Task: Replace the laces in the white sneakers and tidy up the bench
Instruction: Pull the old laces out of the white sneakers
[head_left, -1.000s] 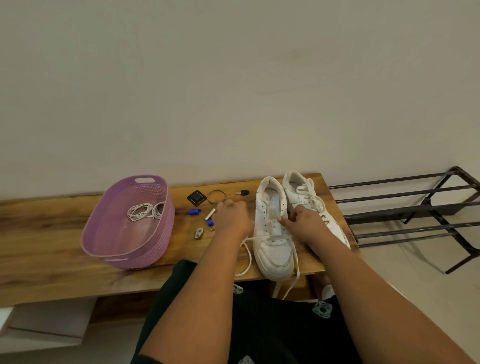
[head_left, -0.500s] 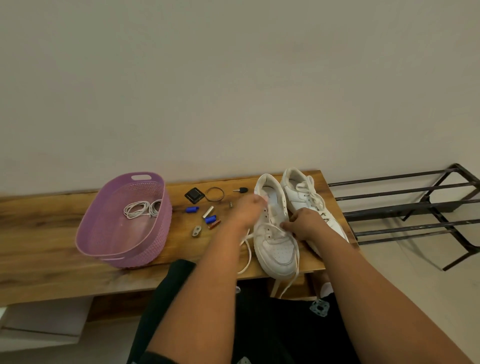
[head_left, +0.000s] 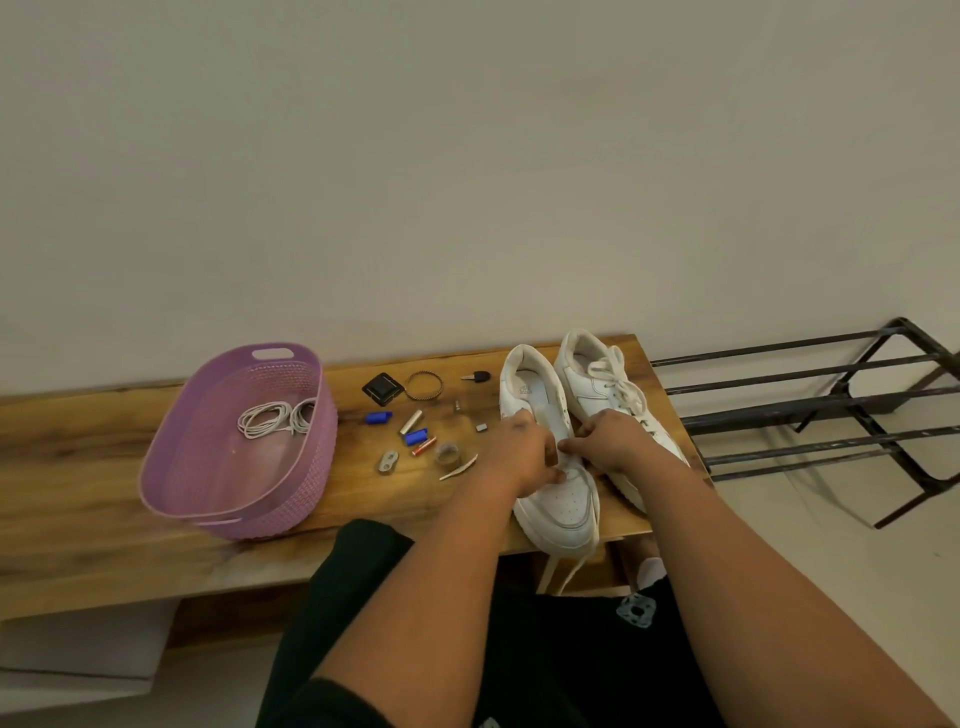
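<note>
Both hands are pinching the lace (head_left: 563, 474) over the near sneaker (head_left: 558, 499), left hand (head_left: 522, 454) and right hand (head_left: 608, 441) flanking its heel-to-toe axis, toe overhanging the table's (head_left: 104, 545) front edge.

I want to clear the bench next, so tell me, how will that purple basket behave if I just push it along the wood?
The purple basket looks like thin woven-pattern plastic, so probably light and likely to slide easily on the wooden bench. It holds only coiled white laces, adding little weight. Its base looks broad, so tipping seems unlikely; the floppy laces may shift inside.
</note>
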